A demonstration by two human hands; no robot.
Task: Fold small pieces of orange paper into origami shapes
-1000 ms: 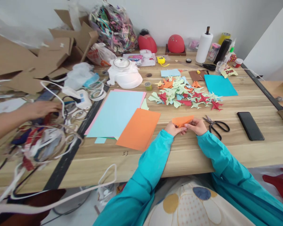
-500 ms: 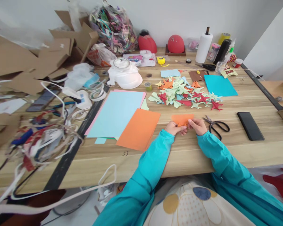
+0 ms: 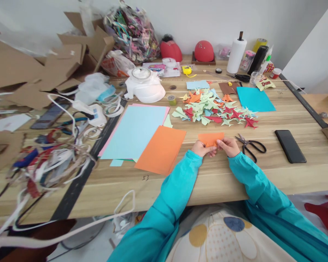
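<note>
A small folded orange paper (image 3: 211, 138) is pinched between both my hands over the wooden table (image 3: 224, 174). My left hand (image 3: 201, 149) grips its lower left edge and my right hand (image 3: 229, 146) grips its lower right edge, fingers closed on it. Both arms wear teal sleeves. An orange sheet (image 3: 161, 149) lies just left of my hands, partly over a light blue sheet (image 3: 135, 130). A pile of folded paper figures (image 3: 214, 109) in green, red and orange lies beyond my hands. Black scissors (image 3: 250, 145) rest right of my right hand.
A black phone (image 3: 290, 145) lies at the right. A teal sheet (image 3: 254, 98), a paper towel roll (image 3: 236, 54), bottles and two red helmets stand at the back. Tangled straps (image 3: 49, 160), cardboard (image 3: 30, 69) and a white bag (image 3: 144, 87) crowd the left side.
The orange paper went from a slanted, pointed shape to a flatter rectangle between my hands. Another person's arm at the left edge one second ago has withdrawn out of view.
</note>
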